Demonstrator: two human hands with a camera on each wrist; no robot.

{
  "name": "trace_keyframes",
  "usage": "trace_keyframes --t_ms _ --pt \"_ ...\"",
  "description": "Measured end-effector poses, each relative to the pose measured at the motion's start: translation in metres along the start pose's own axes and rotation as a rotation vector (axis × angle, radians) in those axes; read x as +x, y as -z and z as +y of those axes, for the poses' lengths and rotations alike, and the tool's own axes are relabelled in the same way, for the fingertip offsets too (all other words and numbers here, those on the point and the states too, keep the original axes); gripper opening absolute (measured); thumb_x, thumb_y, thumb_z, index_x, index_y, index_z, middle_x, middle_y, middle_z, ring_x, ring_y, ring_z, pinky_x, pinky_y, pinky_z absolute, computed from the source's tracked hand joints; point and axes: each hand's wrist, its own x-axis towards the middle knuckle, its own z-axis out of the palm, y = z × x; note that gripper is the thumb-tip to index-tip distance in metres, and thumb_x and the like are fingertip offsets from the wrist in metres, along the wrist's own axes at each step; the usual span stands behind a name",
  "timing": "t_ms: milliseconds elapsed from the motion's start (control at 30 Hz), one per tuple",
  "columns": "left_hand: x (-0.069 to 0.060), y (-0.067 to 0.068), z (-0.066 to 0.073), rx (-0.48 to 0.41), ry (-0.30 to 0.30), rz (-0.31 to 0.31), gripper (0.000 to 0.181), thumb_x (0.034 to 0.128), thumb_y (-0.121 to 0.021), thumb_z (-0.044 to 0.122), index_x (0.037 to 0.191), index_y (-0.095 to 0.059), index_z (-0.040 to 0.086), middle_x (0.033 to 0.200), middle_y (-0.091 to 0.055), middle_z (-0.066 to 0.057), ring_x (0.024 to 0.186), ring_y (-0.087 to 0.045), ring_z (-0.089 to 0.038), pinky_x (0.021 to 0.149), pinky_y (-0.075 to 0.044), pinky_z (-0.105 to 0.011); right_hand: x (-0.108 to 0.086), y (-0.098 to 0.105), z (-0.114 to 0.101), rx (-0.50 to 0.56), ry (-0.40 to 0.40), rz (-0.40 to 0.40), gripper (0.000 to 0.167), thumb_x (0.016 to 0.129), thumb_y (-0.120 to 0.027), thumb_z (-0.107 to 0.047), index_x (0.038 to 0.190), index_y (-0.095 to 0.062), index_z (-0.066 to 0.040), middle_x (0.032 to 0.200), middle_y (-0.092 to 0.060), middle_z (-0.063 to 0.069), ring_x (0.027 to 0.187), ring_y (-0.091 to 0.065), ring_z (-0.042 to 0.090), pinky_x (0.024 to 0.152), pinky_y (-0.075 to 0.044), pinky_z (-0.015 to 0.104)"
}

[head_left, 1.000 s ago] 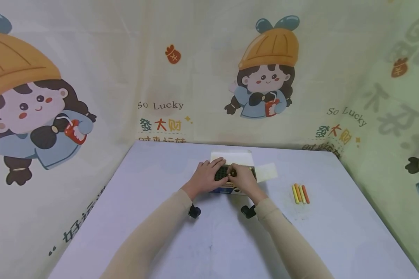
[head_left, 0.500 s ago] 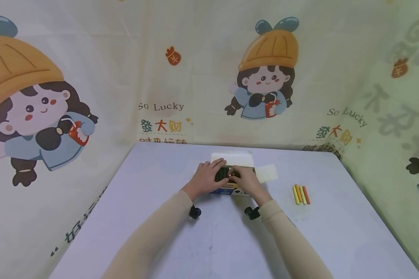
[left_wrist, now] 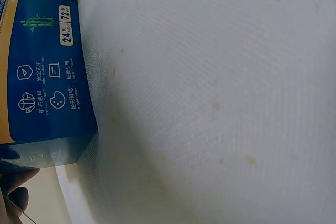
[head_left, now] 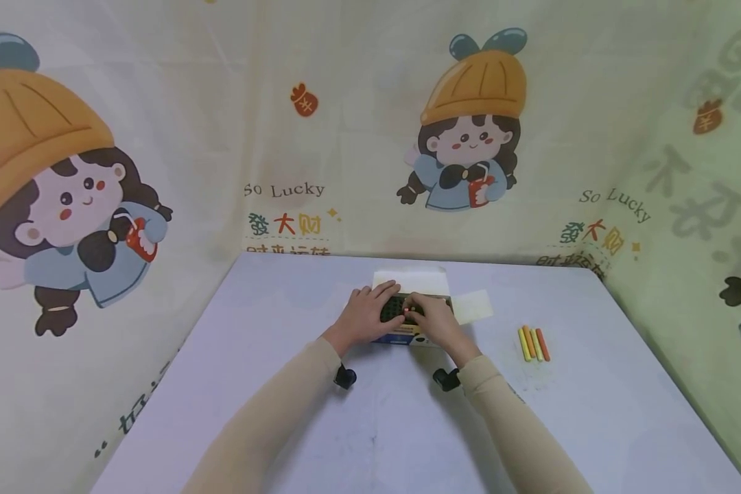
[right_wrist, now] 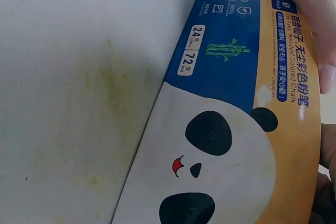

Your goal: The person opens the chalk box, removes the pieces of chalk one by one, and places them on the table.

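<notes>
On the pale desk (head_left: 370, 412), a printed chalk box (head_left: 398, 337) is placed toward the far edge, its long panda-printed wall turned to the near side. From its clean edges, it is judged to be made of thin card: stiff enough, but easily dented if it is squeezed. How full it is cannot be told, so its weight is uncertain; it is best held flat by the two long walls, near the corners. A white back flap (head_left: 410, 281) is spread behind it, and a smaller side flap (head_left: 473, 307) at its right end. Inside, a dark insert (head_left: 390, 310) with small holes is seen.

The left hand (head_left: 367, 312) is laid across the left part of the box, fingers stretched, nothing being pinched. The right hand (head_left: 433, 321) is curled above the insert.

Four chalk sticks (head_left: 536, 345) are laid side by side on the right, well apart from the box. They are judged light, dry, powdery and brittle; each should be taken softly at the middle and not be bent. The smallest thing, a pinkish tip (head_left: 406, 310), probably of another chalk, is pinched in the right hand over the insert.
</notes>
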Motion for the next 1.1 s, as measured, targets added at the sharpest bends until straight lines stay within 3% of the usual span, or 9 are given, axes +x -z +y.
trace_keyframes --t_ms 233,367,600,1100 --pt "-0.0011 -0.001 0.0014 -0.012 0.004 0.008 0.077 0.0994 -0.047 0.069 0.163 -0.035 0.027 0.168 -0.034 0.005 0.132 -0.053 -0.036 0.104 -0.041 -0.055 -0.0038 0.0002 -0.0014 -0.005 0.036 0.011 0.005 0.103 -0.065 -0.011 0.107 -0.066 -0.013 0.112 -0.076 0.009 0.089 -0.07 0.022 0.079 -0.056 0.043" --pt "-0.0009 -0.0012 0.0022 -0.012 0.001 0.009 0.078 0.0994 -0.047 0.069 0.163 -0.035 0.026 0.168 -0.034 0.004 0.132 -0.053 -0.036 0.104 -0.041 -0.055 -0.0047 0.0008 -0.0018 0.0 0.018 0.01 0.006 0.104 -0.063 -0.015 0.109 -0.064 -0.014 0.12 -0.075 0.013 0.093 -0.073 0.026 0.08 -0.056 0.045" --pt "-0.0001 -0.0016 0.0011 -0.007 0.008 0.005 0.078 0.0991 -0.047 0.069 0.163 -0.035 0.026 0.168 -0.034 0.005 0.131 -0.053 -0.036 0.104 -0.041 -0.055 -0.0036 -0.0004 -0.0023 0.017 -0.016 -0.002 0.007 0.107 -0.06 -0.02 0.113 -0.062 -0.016 0.122 -0.074 0.014 0.083 -0.068 0.022 0.071 -0.052 0.038" --pt "0.0001 0.0001 0.0017 -0.002 0.01 -0.009 0.078 0.0993 -0.047 0.069 0.163 -0.035 0.026 0.168 -0.034 0.004 0.131 -0.053 -0.036 0.105 -0.041 -0.056 -0.0033 -0.0017 -0.0034 0.039 -0.051 0.009 0.009 0.108 -0.057 -0.019 0.115 -0.059 -0.015 0.124 -0.074 0.017 0.103 -0.073 0.031 0.076 -0.053 0.041"
